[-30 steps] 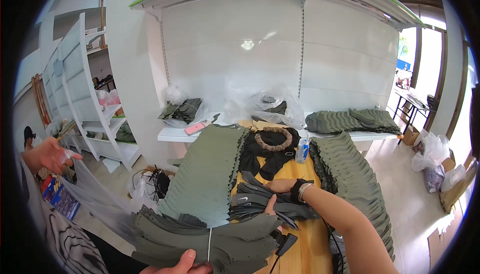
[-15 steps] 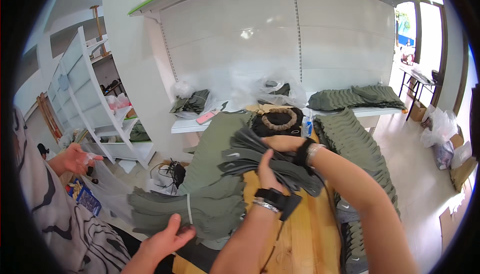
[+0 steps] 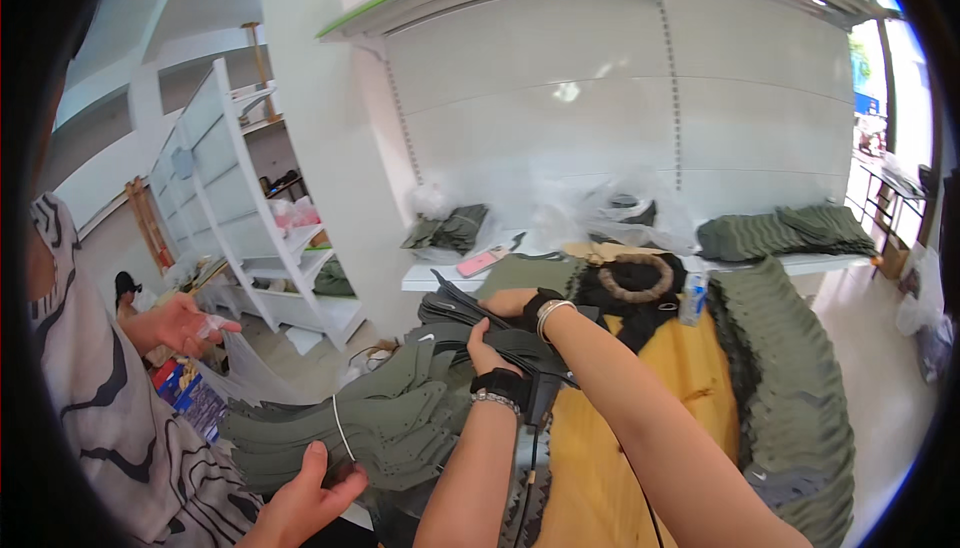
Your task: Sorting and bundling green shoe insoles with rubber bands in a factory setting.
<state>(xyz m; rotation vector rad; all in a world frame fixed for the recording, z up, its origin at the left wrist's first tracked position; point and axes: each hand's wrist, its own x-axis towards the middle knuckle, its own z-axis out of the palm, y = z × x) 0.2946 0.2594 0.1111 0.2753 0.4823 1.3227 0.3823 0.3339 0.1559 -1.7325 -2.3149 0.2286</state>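
Left fingers (image 3: 478,340) curl onto the near edge of a dark bundle (image 3: 480,323) of cut pieces, pinching it; left hand (image 3: 487,356) wears a black wrist strap. Right fingers (image 3: 498,300) are pressed flat on top of the same bundle at its far end, right hand (image 3: 515,303) w/ black strap and bracelet. Bundle sits mid-scene, at the left edge of the yellow surface (image 3: 640,418), partly over a fanned green stack (image 3: 390,418) that is banded w/ a thin tie.

A second person's hand (image 3: 305,493), near left, grips the near end of that green stack; their other hand (image 3: 185,323) is out far left holding smth small, can't tell what.

Right of the surface: a long overlapped row of green pieces (image 3: 790,398). Far end: black pieces w/ a brown ring (image 3: 637,276) on top, a small bottle (image 3: 693,296) beside it. On the far white shelf (image 3: 440,276): pink phone-like item (image 3: 478,263), more green piles (image 3: 785,233), plastic bags.

Progress, as judged: one green stack already tied, dark bundle gathered but no tie visible on it. Much still loose — the right row and far piles look unbundled. Roughly early-to-mid.
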